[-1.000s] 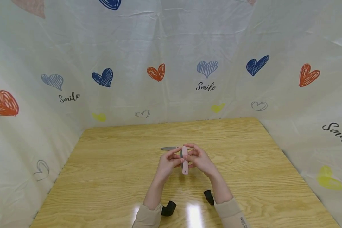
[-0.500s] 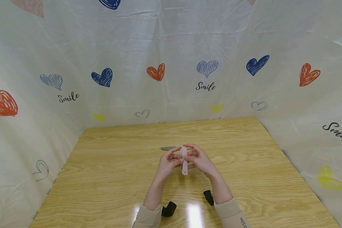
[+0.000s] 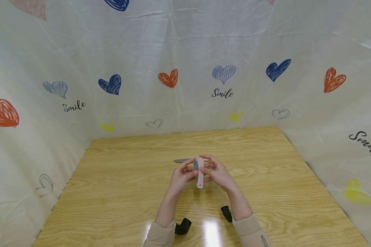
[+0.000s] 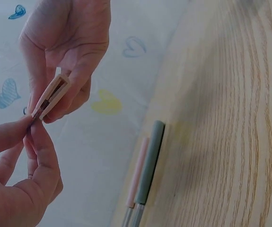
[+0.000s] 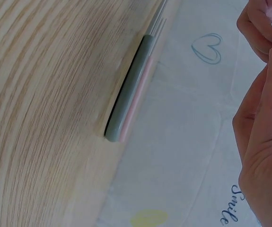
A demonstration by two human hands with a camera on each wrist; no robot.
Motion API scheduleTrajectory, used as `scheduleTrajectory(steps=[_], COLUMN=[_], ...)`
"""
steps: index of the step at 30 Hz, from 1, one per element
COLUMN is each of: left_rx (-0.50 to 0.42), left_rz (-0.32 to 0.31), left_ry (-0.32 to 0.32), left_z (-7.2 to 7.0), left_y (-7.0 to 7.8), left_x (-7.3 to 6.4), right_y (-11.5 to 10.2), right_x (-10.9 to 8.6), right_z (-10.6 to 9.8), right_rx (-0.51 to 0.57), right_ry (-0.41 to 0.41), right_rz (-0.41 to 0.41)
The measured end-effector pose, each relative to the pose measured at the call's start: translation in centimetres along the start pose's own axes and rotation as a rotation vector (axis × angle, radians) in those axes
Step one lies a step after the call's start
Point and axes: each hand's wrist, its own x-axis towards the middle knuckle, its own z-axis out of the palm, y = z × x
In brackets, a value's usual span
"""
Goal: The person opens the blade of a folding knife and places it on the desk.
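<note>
A folding knife with a pale pink handle is held above the table between both hands. My left hand pinches its grey blade between thumb and fingers, on the left side. From the right, my right hand grips the handle, thumb on its near face. The blade lies close along the handle, swung a little out of it. In the left wrist view the handle's slot faces the camera. The right wrist view shows the right hand at the edge, with the knife mostly hidden.
Behind the hands, a table knife with a green handle and grey blade lies on the wooden table. A thinner pink-handled utensil lies beside it. A heart-printed curtain hangs around the table.
The grey blade has come slightly further out of the pink handle, towards the left, with the left fingers moving along with it. The right hand has barely moved.
</note>
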Motion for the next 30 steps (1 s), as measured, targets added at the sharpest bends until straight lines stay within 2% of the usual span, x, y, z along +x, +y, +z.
scheduleTrajectory(steps=[20,30], left_rx=[-0.005,-0.034], left_rz=[0.004,-0.007], left_ry=[0.037,0.135], left_z=[0.40,0.82], left_y=[-0.24,0.04], left_x=[0.08,0.00], right_y=[0.27,0.14], right_x=[-0.03,-0.01], right_z=[-0.17,-0.14], right_rx=[0.012,0.018], right_ry=[0.049,0.082], right_rz=[0.002,0.006])
